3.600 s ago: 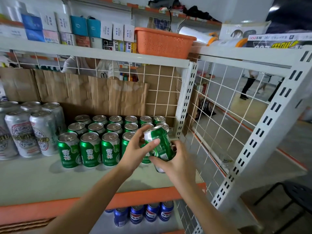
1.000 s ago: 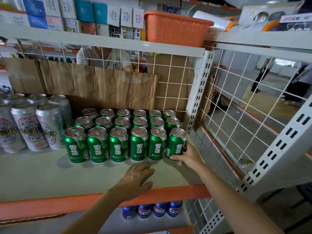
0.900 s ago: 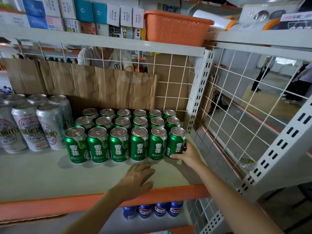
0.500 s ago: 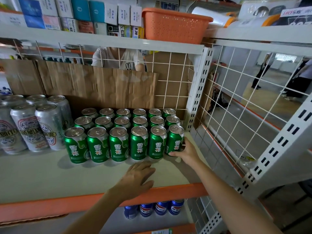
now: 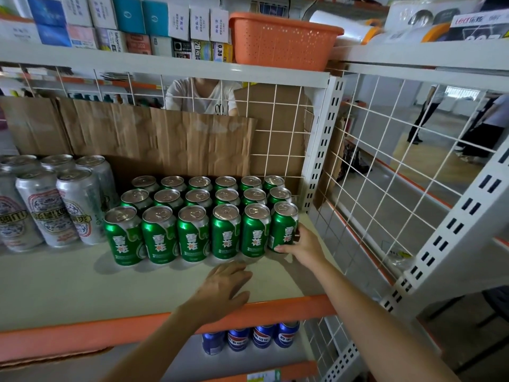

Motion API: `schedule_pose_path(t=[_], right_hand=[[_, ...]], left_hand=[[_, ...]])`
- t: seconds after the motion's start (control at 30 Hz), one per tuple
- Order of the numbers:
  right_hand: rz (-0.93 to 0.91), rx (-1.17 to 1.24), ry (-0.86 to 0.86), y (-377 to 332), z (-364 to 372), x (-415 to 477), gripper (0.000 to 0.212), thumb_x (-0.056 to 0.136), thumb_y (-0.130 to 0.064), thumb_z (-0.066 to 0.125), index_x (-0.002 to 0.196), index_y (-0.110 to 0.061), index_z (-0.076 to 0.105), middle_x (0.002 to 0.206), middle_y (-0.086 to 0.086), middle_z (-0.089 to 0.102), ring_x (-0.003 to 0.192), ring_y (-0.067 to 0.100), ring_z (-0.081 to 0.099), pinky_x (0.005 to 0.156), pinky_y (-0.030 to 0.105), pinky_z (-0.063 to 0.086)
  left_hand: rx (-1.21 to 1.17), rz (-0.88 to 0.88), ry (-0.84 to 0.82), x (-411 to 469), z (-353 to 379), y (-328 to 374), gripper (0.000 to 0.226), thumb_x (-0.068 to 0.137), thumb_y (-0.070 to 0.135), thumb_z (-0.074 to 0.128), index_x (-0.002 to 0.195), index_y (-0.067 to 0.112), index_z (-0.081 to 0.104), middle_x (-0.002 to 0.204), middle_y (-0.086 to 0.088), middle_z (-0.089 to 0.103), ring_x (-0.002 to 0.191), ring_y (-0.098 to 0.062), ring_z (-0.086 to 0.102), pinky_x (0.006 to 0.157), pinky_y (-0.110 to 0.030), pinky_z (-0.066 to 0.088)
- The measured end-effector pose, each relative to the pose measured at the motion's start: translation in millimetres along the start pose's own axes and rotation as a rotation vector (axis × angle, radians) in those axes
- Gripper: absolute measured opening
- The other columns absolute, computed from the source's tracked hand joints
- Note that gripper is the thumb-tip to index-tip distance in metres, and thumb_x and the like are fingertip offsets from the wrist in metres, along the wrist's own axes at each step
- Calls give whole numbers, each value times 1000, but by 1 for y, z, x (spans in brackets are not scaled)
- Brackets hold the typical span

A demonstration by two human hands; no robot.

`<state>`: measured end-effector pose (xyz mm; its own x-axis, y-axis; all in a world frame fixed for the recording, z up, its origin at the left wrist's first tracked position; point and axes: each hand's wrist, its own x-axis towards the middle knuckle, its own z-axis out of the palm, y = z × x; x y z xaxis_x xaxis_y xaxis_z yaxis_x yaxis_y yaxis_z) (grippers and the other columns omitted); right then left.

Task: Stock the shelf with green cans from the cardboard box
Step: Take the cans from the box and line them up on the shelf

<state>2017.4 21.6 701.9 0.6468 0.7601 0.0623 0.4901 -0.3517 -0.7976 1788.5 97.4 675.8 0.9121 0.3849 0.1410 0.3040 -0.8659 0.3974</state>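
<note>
Seeing a pale shelf, cardboard behind — my right hand grips the end green can, my left hand lies flat, relaxed, on it.

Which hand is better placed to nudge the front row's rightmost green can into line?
The right hand: its fingers curl round that can. The left hand lies flat on the shelf, touching no can.
</note>
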Motion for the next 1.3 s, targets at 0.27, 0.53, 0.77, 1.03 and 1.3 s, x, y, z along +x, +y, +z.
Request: schedule_pose_path(t=[0.27, 0.53, 0.77, 1.03, 1.3], right_hand=[[84, -92, 22, -8, 4, -11, 68, 68, -29, 83, 124, -10, 49, 126, 8, 60, 114, 25, 57, 92, 36, 44], [109, -329, 40, -14, 7, -36, 72, 72, -46, 75, 126, -9, 46, 125, 12, 57, 113, 30, 55, 95, 46, 45], [102, -632, 4, -19, 6, -72, 80, 84, -52, 60, 142, -8, 28, 144, 11, 40, 132, 30, 38, 109, 51, 30], [55, -779, -82, -29, 27, -106, 75, 92, -48, 50, 149, -14, 15, 156, 11, 17, 144, 31, 14, 115, 53, 11], [-138, -790, -94, -36, 30, -128, 72, 92, -49, 46, 148, -18, 15, 156, 9, 18, 144, 31, 15, 114, 54, 11]], left_hand=[[-10, -16, 13, -2, -1, 3, 81, 71, 61, 19, 134, 20, 49, 146, 0, 37, 137, -17, 29, 110, -27, 16], [37, -33, -6, -6, -5, 7, 86, 68, 61, 12, 133, 18, 48, 141, -2, 41, 131, -19, 36, 108, -30, 22], [177, -101, -94, -20, -22, -3, 52, 96, 43, 39, 143, 21, 31, 153, 1, 24, 139, -17, 24, 112, -32, 16], [228, -173, -92, -51, -38, -17, 51, 97, 42, 38, 142, 19, 32, 152, -1, 26, 139, -18, 24, 112, -35, 18], [164, -259, 81, -99, -44, -5, 64, 90, 53, 39, 144, 20, 33, 152, -3, 28, 140, -20, 25, 113, -36, 16]])
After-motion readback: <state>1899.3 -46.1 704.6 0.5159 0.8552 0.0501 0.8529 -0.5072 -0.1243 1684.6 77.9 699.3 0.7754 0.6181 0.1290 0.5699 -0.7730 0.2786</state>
